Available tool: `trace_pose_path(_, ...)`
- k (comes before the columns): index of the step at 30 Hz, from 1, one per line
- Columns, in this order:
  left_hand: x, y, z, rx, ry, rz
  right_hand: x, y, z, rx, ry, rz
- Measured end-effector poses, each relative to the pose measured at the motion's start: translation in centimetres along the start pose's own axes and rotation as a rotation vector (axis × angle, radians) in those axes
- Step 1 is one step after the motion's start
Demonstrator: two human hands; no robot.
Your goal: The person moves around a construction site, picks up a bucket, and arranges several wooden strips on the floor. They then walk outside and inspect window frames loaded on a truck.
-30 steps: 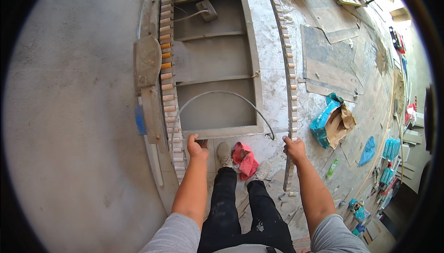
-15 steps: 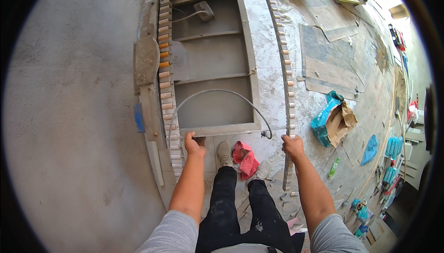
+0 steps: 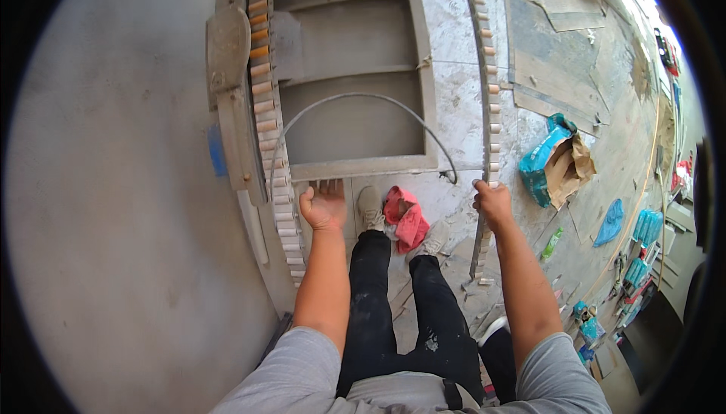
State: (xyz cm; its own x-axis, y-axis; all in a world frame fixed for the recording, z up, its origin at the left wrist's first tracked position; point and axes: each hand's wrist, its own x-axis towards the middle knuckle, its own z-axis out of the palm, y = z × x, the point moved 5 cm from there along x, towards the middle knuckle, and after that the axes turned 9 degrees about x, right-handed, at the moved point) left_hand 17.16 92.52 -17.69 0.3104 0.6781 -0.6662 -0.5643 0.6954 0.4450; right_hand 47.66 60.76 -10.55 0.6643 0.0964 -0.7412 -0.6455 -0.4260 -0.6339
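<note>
A grey metal frame (image 3: 363, 166) with dark recessed panels (image 3: 355, 130) stretches away in front of me. My left hand (image 3: 325, 204) is palm up at its near edge, thumb apart, fingers stretched out with their tips against or just under the edge. My right hand (image 3: 493, 204) is closed around the near part of a narrow rail (image 3: 493, 127) lined with small pale rollers. A similar roller rail (image 3: 265, 104) runs along the frame's left side, beside my left hand. A thin grey cable (image 3: 363, 96) arches over the frame's near end.
A pink cloth (image 3: 407, 219) lies between my shoes. To the right are a torn blue and brown bag (image 3: 558, 161), a green bottle (image 3: 552, 243), a blue plastic bag (image 3: 609, 223) and flat boards (image 3: 556, 58). A grey wall-like surface (image 3: 136, 187) fills the left. A dark shoe (image 3: 495, 329) shows behind my right leg.
My left hand's fingers have come into view, stretched out from the frame's edge. The frame and rails sit higher in the picture. The person at the far end has left view; a dark shoe appears.
</note>
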Motion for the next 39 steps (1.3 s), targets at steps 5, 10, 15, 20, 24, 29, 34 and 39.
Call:
trace_pose_path(5,3.7,-1.8,-0.5,-0.273,0.198,-0.172,-2.3,-2.5,-0.9,0.005,0.023,-0.007)
trace_pose_path(10,5.5,1.0,4.8,-0.263,-0.426,-0.024,-3.6,-2.4,-0.9,-0.023,0.028,0.003)
trace_pose_path(15,4.5,1.7,8.6,-0.220,-0.137,-0.030,-1.8,-2.8,-0.3,0.090,-0.030,-0.062)
trace_pose_path(20,3.6,1.5,11.6,-1.025,-0.468,-0.433,-0.3,-1.1,0.4,0.024,0.007,-0.011)
trace_pose_path(24,4.8,1.8,8.0,-0.170,-0.151,0.035,-0.3,0.3,0.8,0.043,-0.016,0.014)
trace_pose_path(29,5.6,1.1,7.4,-0.122,-0.163,0.032,-0.5,-0.1,0.5,0.092,-0.013,-0.036)
trace_pose_path(34,5.8,1.2,6.4,-0.106,-0.203,0.017,-0.7,0.5,0.2,0.103,-0.006,0.023)
trace_pose_path(39,5.4,0.7,5.6,-0.074,-0.194,0.012,-0.8,1.5,-0.9,0.129,-0.014,-0.020)
